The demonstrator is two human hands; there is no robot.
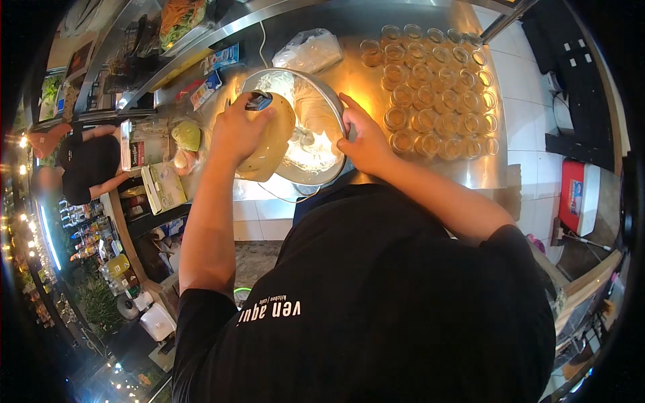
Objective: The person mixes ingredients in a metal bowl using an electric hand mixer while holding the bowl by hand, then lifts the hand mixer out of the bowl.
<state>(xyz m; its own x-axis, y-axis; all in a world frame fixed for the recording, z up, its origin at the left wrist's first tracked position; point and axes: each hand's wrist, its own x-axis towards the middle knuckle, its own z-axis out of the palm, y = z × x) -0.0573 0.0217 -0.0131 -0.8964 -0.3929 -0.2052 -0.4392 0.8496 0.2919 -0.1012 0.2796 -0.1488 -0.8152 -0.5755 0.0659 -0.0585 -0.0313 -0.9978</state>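
My left hand (240,127) is closed around the handle of a cream-coloured hand mixer (274,151), tilted over a large metal bowl (329,97). White whipped cream (312,158) lies in the bowl, with a paler beige mass toward its far side. The mixer's beaters reach down into the white part; the mixer body partly hides them. At the bowl's right rim, my right hand (365,138) grips the edge, thumb and fingers on it. The mixer's cord hangs by the bowl's near side.
Rows of small glass cups (437,94) stand on the steel table (497,134) to the right. A clear plastic bag (309,50) lies behind the bowl, cartons (206,91) to the left. Another person (91,164) in dark clothing stands at far left. A shelf edge (228,30) crosses above.
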